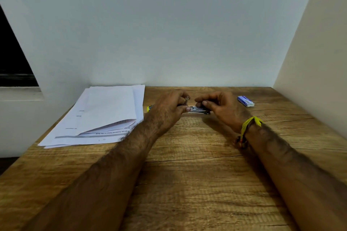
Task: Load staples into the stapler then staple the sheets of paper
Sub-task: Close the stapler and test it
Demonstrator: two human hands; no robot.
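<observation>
A small metal stapler [197,109] lies between both hands near the back of the wooden desk [187,184]. My left hand [169,108] grips its left end, fingers curled, with a small metal part sticking up by the fingertips. My right hand [219,108] grips the right end, thumb and fingers pinched over the open magazine. Most of the stapler's body is hidden by the hands. A blue and white staple box [245,101] lies to the right of my right hand. White sheets of paper [105,116] lie in a loose stack at the left.
A small yellow object [149,108] peeks out between the paper stack and my left hand. A white wall runs close behind the desk, and a cream wall bounds the right side. A dark window opening is at the far left.
</observation>
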